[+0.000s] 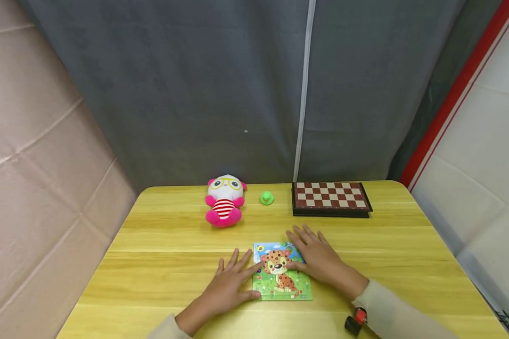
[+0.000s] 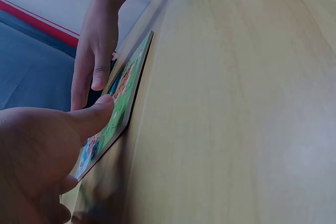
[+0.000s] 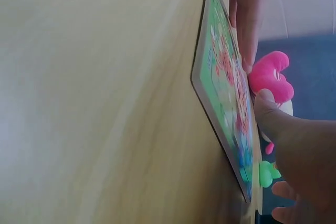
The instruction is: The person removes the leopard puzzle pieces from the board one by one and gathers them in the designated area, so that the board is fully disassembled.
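Observation:
A square picture puzzle (image 1: pixel 285 283) with a spotted cartoon leopard on green and blue lies flat on the table, its fine seams showing. My left hand (image 1: pixel 228 288) is at its left side, fingers spread, with the index fingertip over the picture and the thumb at the lower left edge. On the opposite side, my right hand (image 1: pixel 321 258) spans the upper right corner, its thumb reaching over the picture by the leopard's face. Neither hand grips anything. Both wrist views show the puzzle (image 2: pixel 124 109) low and edge-on, with the thumbs over its surface.
Along the table's back stand a pink and white plush toy (image 1: pixel 224 209) with yellow glasses, a small green duck (image 1: pixel 266 198) and a brown checkered game board (image 1: pixel 331 195). A grey curtain (image 1: pixel 195 94) hangs behind. A dark device (image 1: pixel 355 322) is by my right cuff.

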`<state>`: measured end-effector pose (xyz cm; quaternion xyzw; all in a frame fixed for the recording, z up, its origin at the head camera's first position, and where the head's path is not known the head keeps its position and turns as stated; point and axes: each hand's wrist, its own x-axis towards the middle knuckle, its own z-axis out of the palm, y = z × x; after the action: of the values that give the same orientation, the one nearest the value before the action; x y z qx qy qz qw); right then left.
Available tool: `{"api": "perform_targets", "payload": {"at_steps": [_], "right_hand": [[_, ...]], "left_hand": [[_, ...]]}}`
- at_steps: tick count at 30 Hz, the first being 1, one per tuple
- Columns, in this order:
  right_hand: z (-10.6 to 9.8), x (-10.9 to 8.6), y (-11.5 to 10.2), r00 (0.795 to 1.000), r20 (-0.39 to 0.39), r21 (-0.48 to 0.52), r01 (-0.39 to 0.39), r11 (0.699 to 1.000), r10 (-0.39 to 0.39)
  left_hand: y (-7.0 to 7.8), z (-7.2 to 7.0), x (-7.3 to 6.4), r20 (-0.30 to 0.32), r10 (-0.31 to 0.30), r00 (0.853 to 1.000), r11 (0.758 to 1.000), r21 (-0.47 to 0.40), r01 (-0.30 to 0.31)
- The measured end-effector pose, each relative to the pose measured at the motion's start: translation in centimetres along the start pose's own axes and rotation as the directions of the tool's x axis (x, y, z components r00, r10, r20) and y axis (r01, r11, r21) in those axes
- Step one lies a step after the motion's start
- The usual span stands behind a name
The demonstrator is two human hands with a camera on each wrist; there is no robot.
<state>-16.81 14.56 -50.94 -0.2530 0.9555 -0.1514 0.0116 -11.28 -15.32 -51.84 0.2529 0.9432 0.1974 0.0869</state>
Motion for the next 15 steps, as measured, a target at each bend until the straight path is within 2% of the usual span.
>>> {"api": "perform_targets", "payload": {"at_steps": [6, 15], "right_hand": [[0.2, 0.6, -0.9, 0.999, 0.031, 0.041, 0.026, 0.999, -0.027], [0.6, 1.4, -2.6, 0.996, 0.006, 0.148, 0.089, 0.985, -0.091]], "left_hand": [[0.4, -0.1, 0.0, 0.002, 0.003, 1.000, 1.000, 0.014, -0.003], [0.5, 0.0, 0.1, 0.011, 0.004, 1.000, 0.999, 0.048, -0.005]]}}
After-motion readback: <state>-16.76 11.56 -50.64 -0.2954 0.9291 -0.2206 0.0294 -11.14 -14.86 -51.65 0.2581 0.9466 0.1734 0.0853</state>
